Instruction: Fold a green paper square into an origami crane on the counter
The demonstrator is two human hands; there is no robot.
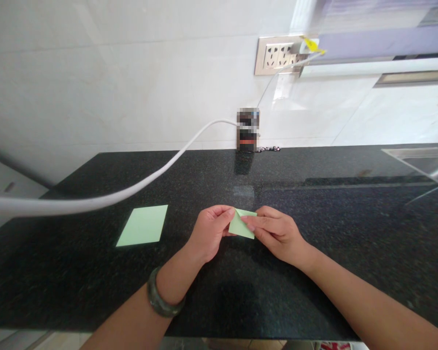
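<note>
A small folded piece of light green paper (242,228) is held between my two hands, just above the dark speckled countertop. My left hand (212,228) pinches its upper left corner between thumb and fingers. On the right side, my right hand (277,230) grips the paper, its fingertips lying on the folded flap. A larger, flat sheet of the same green paper (143,226) lies on the counter to the left of my hands. A dark bangle (160,296) circles my left wrist.
The black countertop (211,180) meets a white tiled wall. A pixelated device (247,129) leans there, with a white cable (131,190) sweeping left. A socket panel (272,56) is above it, and a metal sink edge (409,165) shows at right.
</note>
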